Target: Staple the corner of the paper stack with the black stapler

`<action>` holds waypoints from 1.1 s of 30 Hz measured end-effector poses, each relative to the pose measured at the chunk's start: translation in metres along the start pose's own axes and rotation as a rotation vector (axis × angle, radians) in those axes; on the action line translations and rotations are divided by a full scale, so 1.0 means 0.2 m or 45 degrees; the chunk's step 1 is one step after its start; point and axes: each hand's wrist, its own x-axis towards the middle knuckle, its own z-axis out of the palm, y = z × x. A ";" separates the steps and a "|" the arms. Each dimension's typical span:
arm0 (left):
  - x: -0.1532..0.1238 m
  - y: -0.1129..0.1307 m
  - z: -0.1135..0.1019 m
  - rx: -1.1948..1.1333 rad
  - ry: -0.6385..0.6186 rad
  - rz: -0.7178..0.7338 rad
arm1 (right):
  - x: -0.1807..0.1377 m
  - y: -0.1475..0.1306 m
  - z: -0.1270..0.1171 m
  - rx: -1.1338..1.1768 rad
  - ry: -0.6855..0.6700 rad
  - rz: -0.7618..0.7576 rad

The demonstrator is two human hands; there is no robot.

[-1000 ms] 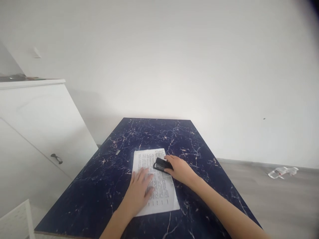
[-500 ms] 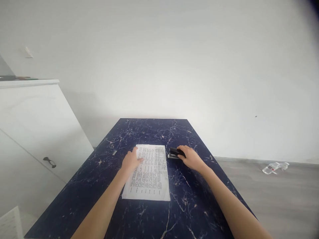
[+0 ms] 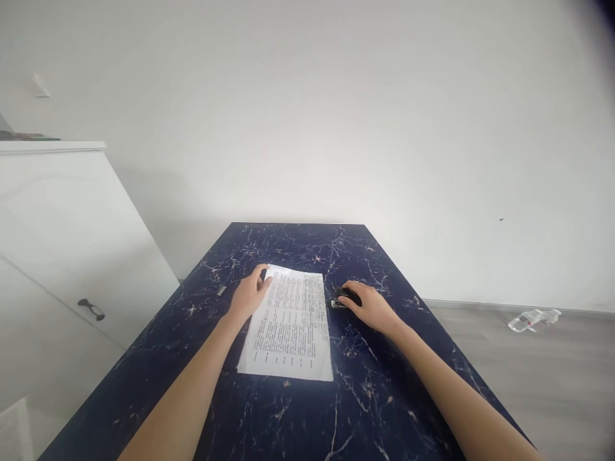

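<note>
Printed paper [image 3: 291, 323] lies on the dark blue marbled table, its far left corner slightly raised. My left hand [image 3: 250, 291] pinches that corner between thumb and fingers. To the right of the sheet, my right hand [image 3: 368, 303] is wrapped around a black stapler [image 3: 350, 296], whose front end points left toward the paper's right edge. A narrow gap separates the stapler from the paper. Part of the stapler is hidden under my fingers. Left of my left hand lies a small, light strip [image 3: 221, 291], too small to name for sure.
The dark blue marbled table [image 3: 288, 422] reaches to the white wall [image 3: 307, 115]. A white cabinet [image 3: 62, 211] with a dark handle [image 3: 91, 309] stands on the left. On the grey floor at right lies clear plastic [image 3: 533, 320], probably a bottle.
My left hand has closed on the paper's far left corner and lifted it a little, turning the sheet slightly. My right hand now wraps more fully over the stapler. The view has shifted slightly.
</note>
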 end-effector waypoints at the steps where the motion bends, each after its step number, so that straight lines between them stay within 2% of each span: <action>1: 0.00 -0.01 -0.04 0.115 0.083 -0.077 | 0.00 0.01 0.01 0.001 -0.001 -0.005; 3: 0.00 -0.06 -0.13 0.386 0.301 -0.309 | 0.00 0.02 0.01 -0.004 0.000 -0.012; 5: -0.01 -0.15 -0.20 0.572 0.378 -0.575 | 0.00 0.02 0.01 -0.004 0.006 -0.014; 7: -0.02 -0.25 -0.23 0.574 0.234 -0.779 | 0.00 0.02 0.01 0.004 0.003 -0.022; 9: -0.02 -0.34 -0.24 0.495 0.102 -0.830 | 0.00 0.03 0.00 0.010 -0.003 -0.030; 11: -0.01 -0.39 -0.24 0.450 0.094 -0.772 | 0.00 0.04 0.00 0.004 0.004 -0.029; 13: 0.00 -0.40 -0.22 0.481 0.166 -0.698 | 0.00 0.06 -0.01 -0.011 0.017 -0.038; 16: 0.02 -0.32 -0.17 0.584 0.434 -0.537 | 0.00 0.07 -0.01 -0.041 0.027 -0.086; 18: 0.03 -0.24 -0.12 0.536 0.495 -0.320 | 0.01 0.06 -0.01 -0.060 0.035 -0.097; 19: 0.03 -0.20 -0.09 0.466 0.445 -0.187 | 0.01 0.06 -0.01 -0.068 0.036 -0.091; 21: 0.04 -0.12 -0.02 0.300 0.243 0.048 | 0.01 0.04 -0.01 -0.079 0.031 -0.077; 23: 0.03 -0.07 0.05 0.202 0.097 0.176 | 0.01 0.04 0.00 -0.078 0.027 -0.076; 25: 0.03 -0.05 0.10 0.192 0.021 0.210 | 0.01 0.05 0.01 -0.073 0.030 -0.076; 28: 0.02 -0.05 0.13 0.261 -0.014 0.156 | 0.01 0.06 0.02 -0.070 0.038 -0.070; 33: -0.02 -0.04 0.14 0.426 0.083 0.155 | 0.00 0.04 0.01 -0.066 0.045 -0.064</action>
